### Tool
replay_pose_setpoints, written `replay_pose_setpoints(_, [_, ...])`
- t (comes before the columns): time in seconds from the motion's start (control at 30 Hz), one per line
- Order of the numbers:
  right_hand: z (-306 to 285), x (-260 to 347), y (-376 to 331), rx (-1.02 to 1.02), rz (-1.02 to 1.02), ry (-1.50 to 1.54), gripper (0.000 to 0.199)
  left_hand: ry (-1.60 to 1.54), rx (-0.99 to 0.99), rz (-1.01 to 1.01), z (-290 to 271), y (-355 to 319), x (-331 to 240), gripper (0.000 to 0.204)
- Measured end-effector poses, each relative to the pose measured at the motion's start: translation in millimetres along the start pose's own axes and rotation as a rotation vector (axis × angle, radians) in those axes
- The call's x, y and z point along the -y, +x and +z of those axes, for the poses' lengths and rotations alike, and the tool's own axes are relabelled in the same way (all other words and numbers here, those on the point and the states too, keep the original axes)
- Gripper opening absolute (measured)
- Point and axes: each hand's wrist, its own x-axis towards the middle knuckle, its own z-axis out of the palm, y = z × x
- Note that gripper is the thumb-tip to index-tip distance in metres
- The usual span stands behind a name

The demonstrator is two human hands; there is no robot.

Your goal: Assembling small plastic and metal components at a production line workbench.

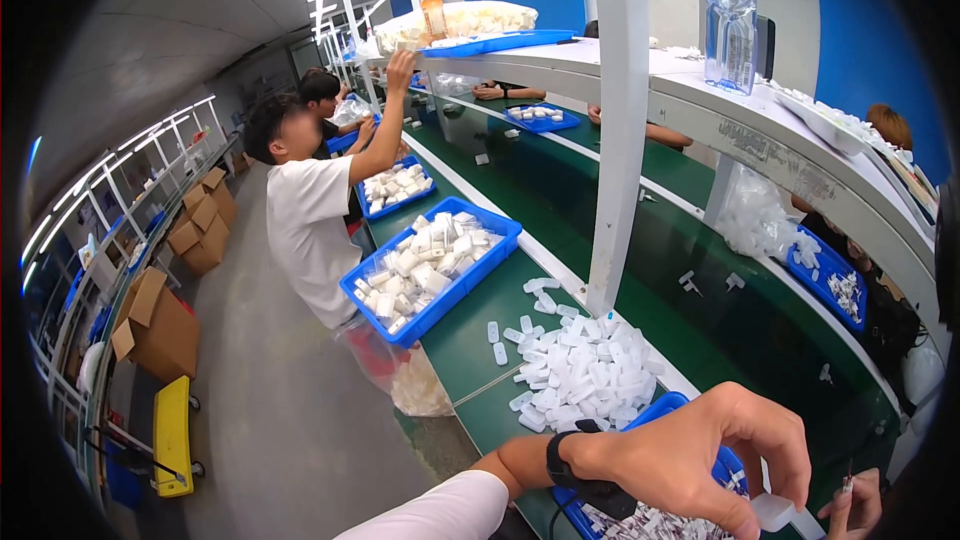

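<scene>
My left hand [690, 445], a dark band on its wrist, reaches across the lower right with its fingers curled. Pinched between its thumb and fingers is a translucent white plastic cap [772, 512]. At the lower right edge, my right hand [856, 510] is partly cut off by the picture's rim. Its fingertips grip a small white part with a thin dark pin [848, 483], pointing up. Beneath my left hand, a blue tray [565, 508] holds many small parts with dark and white ends. Beyond it lies a heap of similar translucent caps [590, 365] on the green bench.
A blue tray of white blocks [505, 223] stands past the heap. A white post [615, 140] rises beside the green conveyor belt [700, 250], where a few parts lie. The overhead shelf carries a clear bottle [731, 20]. Co-workers sit along the line, one [310, 200] reaching upward.
</scene>
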Motion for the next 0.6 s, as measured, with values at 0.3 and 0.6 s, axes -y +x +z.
replay_pose_setpoints(0.3, [-4, 6, -2, -0.013, -0.014, -0.023, 0.005, 0.183, -0.072, 0.256, 7, -2, 8, 0.031])
replay_pose_setpoints(0.6, [0, -15, 8, -0.01, 0.01, -0.022, 0.009, 0.41, -0.332, 0.397, 0, 12, 18, 0.035])
